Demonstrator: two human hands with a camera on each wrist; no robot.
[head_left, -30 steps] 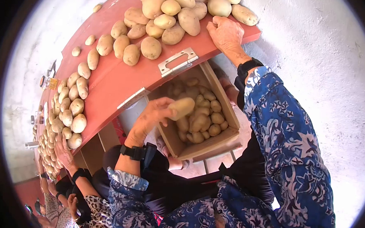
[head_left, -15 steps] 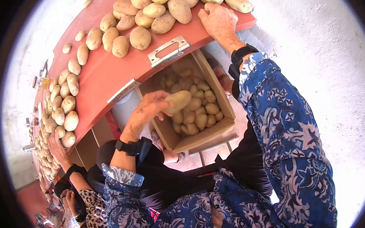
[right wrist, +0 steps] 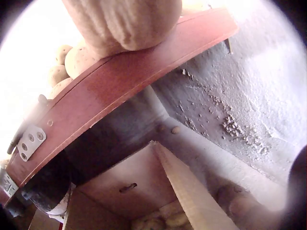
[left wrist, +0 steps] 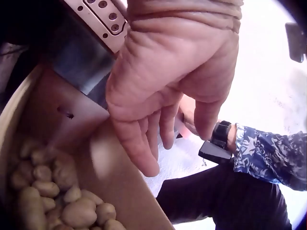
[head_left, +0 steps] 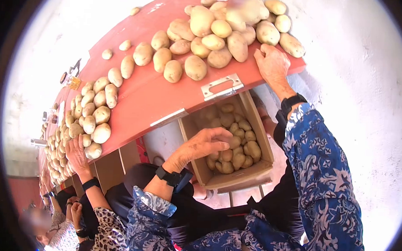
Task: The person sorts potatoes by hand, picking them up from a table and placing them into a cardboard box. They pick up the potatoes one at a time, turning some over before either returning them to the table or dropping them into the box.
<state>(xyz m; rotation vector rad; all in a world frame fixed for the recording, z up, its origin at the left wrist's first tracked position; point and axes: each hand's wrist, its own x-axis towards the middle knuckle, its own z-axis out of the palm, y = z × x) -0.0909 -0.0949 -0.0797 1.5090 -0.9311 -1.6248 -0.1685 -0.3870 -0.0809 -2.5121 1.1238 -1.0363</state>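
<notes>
My left hand (head_left: 200,148) hangs over a cardboard box (head_left: 221,184) below the table edge, palm down, with relaxed fingers. Nothing shows in its grasp in the left wrist view, where the potatoes (left wrist: 79,213) lie in the box below and to one side. The box holds a heap of mostly smaller potatoes (head_left: 240,159). My right hand (head_left: 274,66) rests on the red table (head_left: 139,105) near its right corner, next to a long potato (head_left: 292,45). Its fingers are loosely curled and mostly hidden; no held object shows.
Larger potatoes (head_left: 201,21) are piled at the table's right end, and a long heap (head_left: 75,129) runs along the left. Metal hinges (head_left: 223,87) sit on the near edge. Another person's hand (head_left: 77,158) touches the left heap. A white wall (head_left: 346,87) stands right.
The potato that my left hand held over the box has left its fingers, and the hand is now loose. My right hand stays at the table corner. The head view has shifted.
</notes>
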